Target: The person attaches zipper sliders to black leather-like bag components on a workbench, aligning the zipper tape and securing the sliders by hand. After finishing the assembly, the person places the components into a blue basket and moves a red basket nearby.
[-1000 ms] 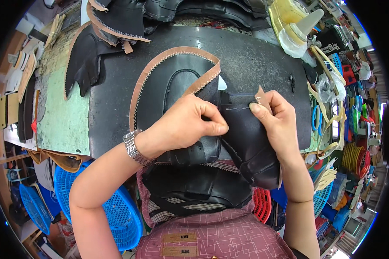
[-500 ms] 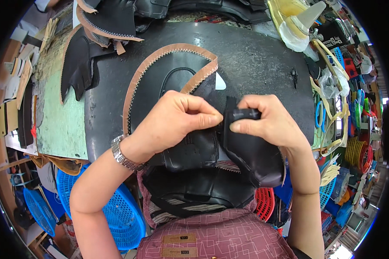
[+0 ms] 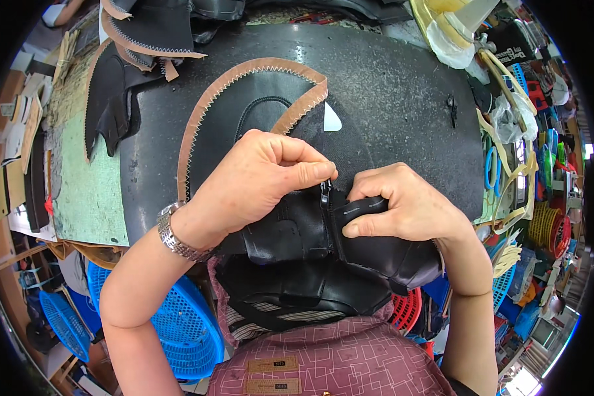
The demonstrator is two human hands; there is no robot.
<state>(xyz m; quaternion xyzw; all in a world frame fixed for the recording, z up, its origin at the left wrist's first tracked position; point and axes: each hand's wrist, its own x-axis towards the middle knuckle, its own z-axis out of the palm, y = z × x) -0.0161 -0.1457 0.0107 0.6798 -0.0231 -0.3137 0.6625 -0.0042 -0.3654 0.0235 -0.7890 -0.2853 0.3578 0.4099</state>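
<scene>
Your left hand (image 3: pixel 254 178) is pinching, thumb and forefinger pressed together, at the top of a metal zipper slider (image 3: pixel 325 190); the fingertips are hiding the pull, so its exact grip is hard to tell. Your right hand (image 3: pixel 406 204) is gripping the turned edge of the right leather panel (image 3: pixel 389 249), its thumb lying on the near side and its forefinger curling behind, with a line of pale stitches (image 3: pixel 363 208) showing between them. Half a second ago a gap was separating this panel from the left leather panel (image 3: pixel 280 231); now the two are lying edge to edge, the slider is showing between them, and the right hand is sitting lower. That is probably meaning the zipper's two sides are lining up at the slider, though the teeth are staying too small to check. The work is resting at the near edge of the black work mat (image 3: pixel 402 99), just beyond another black leather piece (image 3: pixel 290 284) on your lap. Beyond your left wrist, a tan zigzag-stitched border (image 3: pixel 208 99) is curving around black leather, its end lying beside a white tab (image 3: pixel 332 120).
</scene>
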